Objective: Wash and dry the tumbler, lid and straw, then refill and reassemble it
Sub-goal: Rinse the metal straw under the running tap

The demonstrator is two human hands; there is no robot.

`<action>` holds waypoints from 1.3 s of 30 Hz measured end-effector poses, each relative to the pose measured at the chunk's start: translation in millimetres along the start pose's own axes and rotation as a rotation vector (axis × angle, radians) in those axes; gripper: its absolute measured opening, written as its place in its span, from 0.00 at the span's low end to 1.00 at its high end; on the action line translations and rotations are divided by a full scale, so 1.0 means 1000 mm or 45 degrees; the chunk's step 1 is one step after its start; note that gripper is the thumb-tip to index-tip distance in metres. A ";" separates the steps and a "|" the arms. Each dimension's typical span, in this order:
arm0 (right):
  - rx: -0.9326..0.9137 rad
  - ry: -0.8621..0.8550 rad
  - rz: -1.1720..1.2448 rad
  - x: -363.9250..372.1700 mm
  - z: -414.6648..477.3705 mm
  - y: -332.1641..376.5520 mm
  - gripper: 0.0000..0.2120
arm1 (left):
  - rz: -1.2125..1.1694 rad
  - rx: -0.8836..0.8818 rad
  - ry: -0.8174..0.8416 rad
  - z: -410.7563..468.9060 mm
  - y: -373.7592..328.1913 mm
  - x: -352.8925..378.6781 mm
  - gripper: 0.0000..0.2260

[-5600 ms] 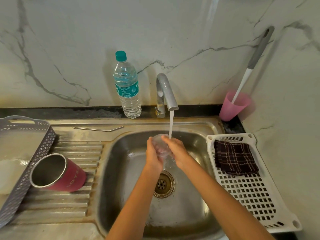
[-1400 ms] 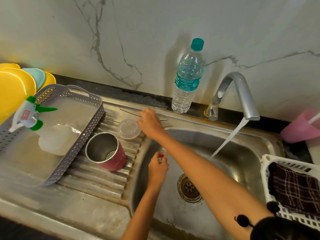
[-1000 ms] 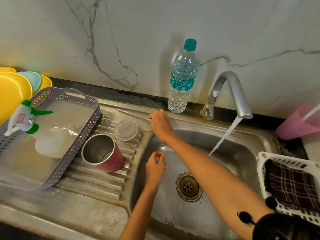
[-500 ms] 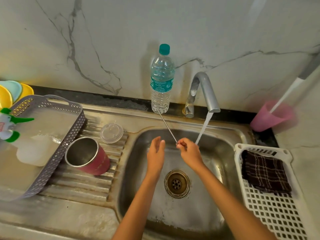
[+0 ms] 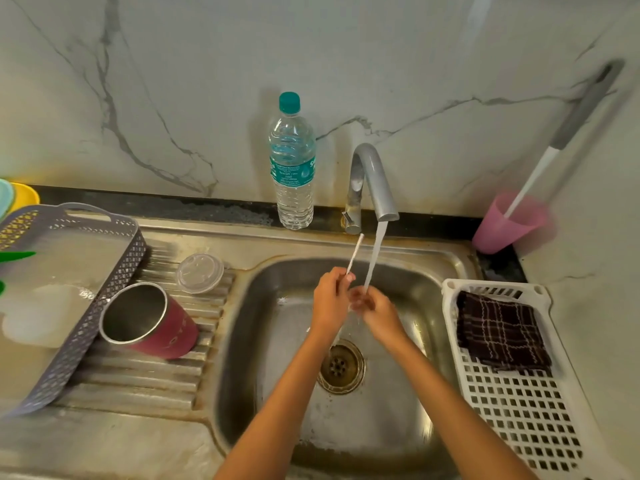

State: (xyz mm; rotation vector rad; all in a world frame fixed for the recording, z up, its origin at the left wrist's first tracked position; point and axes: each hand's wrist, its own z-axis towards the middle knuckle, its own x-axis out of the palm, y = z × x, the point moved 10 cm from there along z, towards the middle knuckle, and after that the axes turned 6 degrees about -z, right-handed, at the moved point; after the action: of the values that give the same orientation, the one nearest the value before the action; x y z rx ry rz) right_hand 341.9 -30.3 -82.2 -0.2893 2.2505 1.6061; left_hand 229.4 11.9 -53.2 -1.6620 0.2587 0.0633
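Over the steel sink (image 5: 263, 341), under the running tap (image 5: 372, 174), my left hand (image 5: 330, 299) pinches the thin straw (image 5: 355, 254) low down. I cannot tell my right hand's (image 5: 379, 308) grip. The straw is likely stiff, light and slippery, so hold it mid-shaft.

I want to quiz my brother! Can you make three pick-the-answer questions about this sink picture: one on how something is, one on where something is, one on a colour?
1. How is the pink steel tumbler placed?
A. upright
B. lying on its side
C. upside down

2. Where is the clear round plastic lid?
A. on the tumbler
B. inside the tumbler
C. on the ribbed steel draining board

3. What colour is the cap of the clear plastic water bottle?
A. teal
B. red
C. white

Answers:
1 B: its open mouth faces sideways.
2 C: it lies on the ridges just behind the tumbler.
3 A: the cap on top is teal-green.
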 end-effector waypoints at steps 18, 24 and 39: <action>0.134 -0.154 0.515 -0.020 0.012 0.047 0.09 | -0.292 -0.229 0.288 -0.036 0.023 0.023 0.16; -0.040 -0.162 0.318 -0.030 -0.001 0.055 0.09 | -0.162 -0.121 0.233 -0.032 0.031 0.017 0.10; -0.145 -0.337 0.227 -0.075 0.004 0.084 0.07 | -0.232 -0.112 0.300 -0.040 0.022 0.033 0.14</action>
State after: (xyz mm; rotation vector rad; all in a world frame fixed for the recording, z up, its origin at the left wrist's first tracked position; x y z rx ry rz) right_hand 380.5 -1.8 19.7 0.0951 2.0353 1.7503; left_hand 252.6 -33.8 -76.6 -1.7751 0.2842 -0.2624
